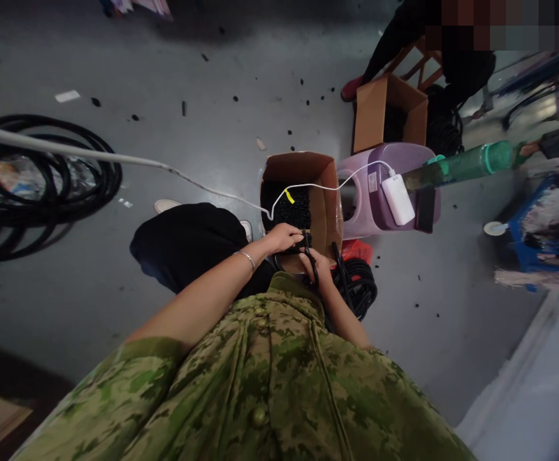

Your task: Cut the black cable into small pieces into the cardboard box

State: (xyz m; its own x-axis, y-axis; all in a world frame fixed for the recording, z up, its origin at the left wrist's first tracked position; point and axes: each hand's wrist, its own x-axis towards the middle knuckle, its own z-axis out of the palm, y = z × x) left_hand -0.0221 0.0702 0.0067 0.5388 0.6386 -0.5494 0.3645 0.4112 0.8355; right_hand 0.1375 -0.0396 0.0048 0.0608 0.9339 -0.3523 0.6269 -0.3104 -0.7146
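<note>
Over the near edge of an open cardboard box (334,211), my two hands are close together. My right hand (317,264) is closed around a slim black length (307,243) that looks like rubber tubing or cord. My left hand (283,237) has its fingers pinched together beside the upper end of that length; whatever is between the fingertips is too small to make out. Inside the box lies a heap of small black pieces (298,208). To the right of my right hand, a coil of black tubing (363,288) rests by a red bag (358,250).
A white cable (212,186) crosses above the box to a white power bank (398,200) on a purple plastic stool (372,160). Beyond stands another cardboard box (370,115) near a seated person. Large black coils (111,173) lie left; black scraps dot the grey floor (241,64).
</note>
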